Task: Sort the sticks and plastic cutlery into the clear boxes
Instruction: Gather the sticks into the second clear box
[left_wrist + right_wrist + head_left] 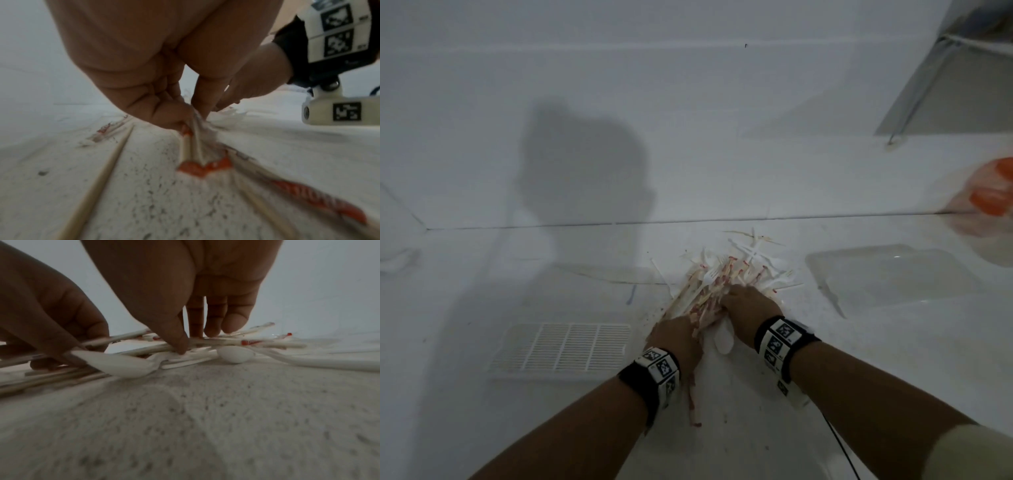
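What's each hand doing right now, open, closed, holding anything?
Left hand: closed, pinching sticks from the pile.
Right hand: closed, thumb and fingers pinching sticks in the same pile.

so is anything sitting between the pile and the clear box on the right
Nothing visible does. Both hands, left hand and right hand, are already in the pile, and the counter between it and the clear box is bare.

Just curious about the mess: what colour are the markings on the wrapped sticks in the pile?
Red-orange on white wrappers, clearest in the left wrist view on the wrapped sticks.
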Available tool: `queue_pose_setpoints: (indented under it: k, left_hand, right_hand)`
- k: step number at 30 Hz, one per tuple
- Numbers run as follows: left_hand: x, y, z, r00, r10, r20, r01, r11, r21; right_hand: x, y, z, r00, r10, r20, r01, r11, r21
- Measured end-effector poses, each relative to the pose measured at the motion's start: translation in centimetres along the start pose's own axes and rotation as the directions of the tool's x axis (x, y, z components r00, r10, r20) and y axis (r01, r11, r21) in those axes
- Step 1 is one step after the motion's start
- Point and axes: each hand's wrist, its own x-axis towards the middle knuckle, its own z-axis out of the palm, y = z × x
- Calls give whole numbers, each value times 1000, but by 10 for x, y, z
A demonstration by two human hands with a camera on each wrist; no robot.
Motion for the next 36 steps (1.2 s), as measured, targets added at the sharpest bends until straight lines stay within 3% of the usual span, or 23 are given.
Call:
queue_pose_setpoints:
  k: [4,7,10,15,20,25,31,36]
  left_hand:
    - [-2,-8,-11,995,-62,-78,56,996,-70]
    - [-2,-15,-18,973,-154,-173,115,970,-215]
    - [-7,-10,-20,964,-216,-154,167,946,-279]
    - [-12,5,4,971,-240,-11,232,948,-218]
    - [-9,14,13,955,-297,16,297,952,-74]
    - [-6,11,12,952,-307,3,306,947,-98]
    - [-6,2,0,940,-332,73,338,892,-300]
    - [-13,-2,-20,929,-368,36,352,849,-395]
  right_hand:
    - [4,11,-7,996,-22,-90,16,998,-65]
    - [3,22,-18,975,-47,-219,34,997,-66]
    - [3,34,-33,950,-61,-305,56,998,-27]
    - [9,44,-45,991,8,-131,12,989,146]
    - [15,41,-19,999,-45,15,44,994,102]
    - [23,28,-4,998,-31,63,29,999,32]
    - [21,31,-7,998,-53,-17,54,997,61]
    - [13,38,-33,992,-41,-116,53,993,102]
